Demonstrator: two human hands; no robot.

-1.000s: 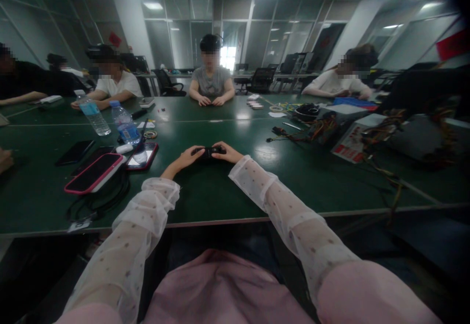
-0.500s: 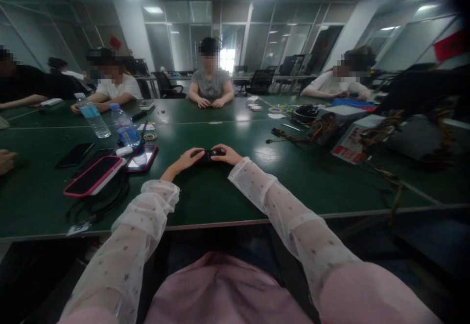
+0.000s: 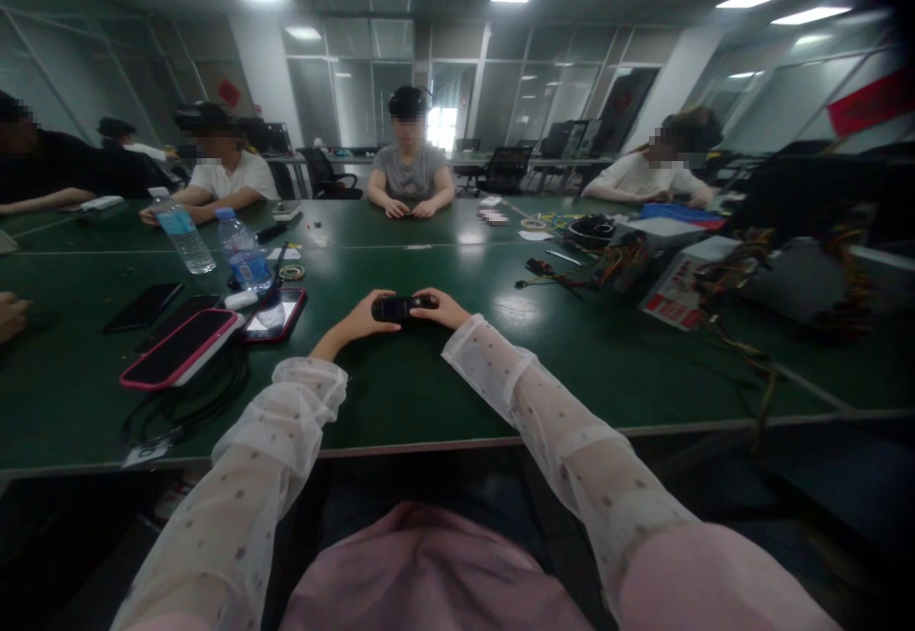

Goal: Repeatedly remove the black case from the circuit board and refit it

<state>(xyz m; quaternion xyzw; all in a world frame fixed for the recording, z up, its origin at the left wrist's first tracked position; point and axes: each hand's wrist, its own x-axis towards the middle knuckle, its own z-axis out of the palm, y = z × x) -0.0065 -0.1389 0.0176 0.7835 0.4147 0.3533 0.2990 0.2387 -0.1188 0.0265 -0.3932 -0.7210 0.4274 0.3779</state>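
Includes one left hand (image 3: pixel 363 317), one right hand (image 3: pixel 446 309) and one black handheld device (image 3: pixel 396 310). Also has two plastic bottles (image 3: pixel 245 252), two pinkish-red-rimmed devices (image 3: pixel 181 348), at least one dark phone (image 3: pixel 144 307), at least four other people (image 3: pixel 410 172) and at least two black chairs (image 3: pixel 507 170).

L hand (image 3: pixel 367 315), R hand (image 3: pixel 446 308) fwd, curled

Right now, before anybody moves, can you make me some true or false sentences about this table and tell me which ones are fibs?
1. The left hand and right hand both hold the black device. True.
2. The table is bright red. False: it is green.
3. The blue-capped bottle is left of both hands. True.
4. The person across the table wears a yellow top. False: it is grey.
5. Colourful wires lie right of both hands. True.
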